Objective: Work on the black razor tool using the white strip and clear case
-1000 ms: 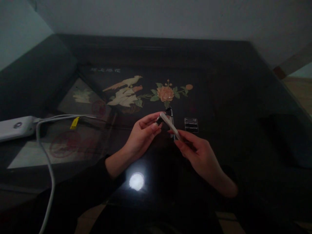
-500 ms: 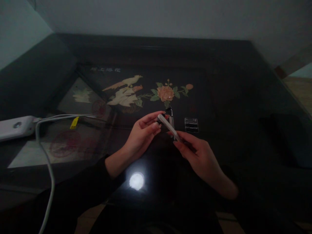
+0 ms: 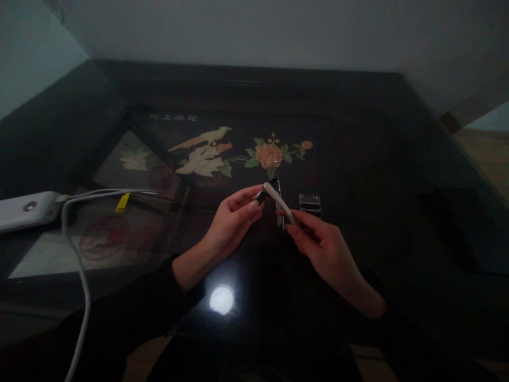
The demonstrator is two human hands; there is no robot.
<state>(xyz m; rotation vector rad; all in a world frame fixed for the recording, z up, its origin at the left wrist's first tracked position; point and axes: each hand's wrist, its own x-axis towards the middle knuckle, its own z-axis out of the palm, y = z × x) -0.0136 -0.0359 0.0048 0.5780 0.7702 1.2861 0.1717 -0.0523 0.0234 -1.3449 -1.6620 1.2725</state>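
My left hand pinches a small black piece between thumb and fingertips above the dark glass table. My right hand holds a slim white stick-like tool that slants up to the left, its tip touching the black piece. Both hands hover near the table's middle. Just behind them on the glass lies a thin metal and black object, partly hidden by the tool.
A small clear case lies right of the hands. At the left edge sits a white power strip with a white cable running toward me. Bird and flower artwork shows under the glass. A lamp reflection glares near me.
The white tool's tip has shifted slightly up and right at the black piece; both hands stay almost where they were, and the view has drifted a little.
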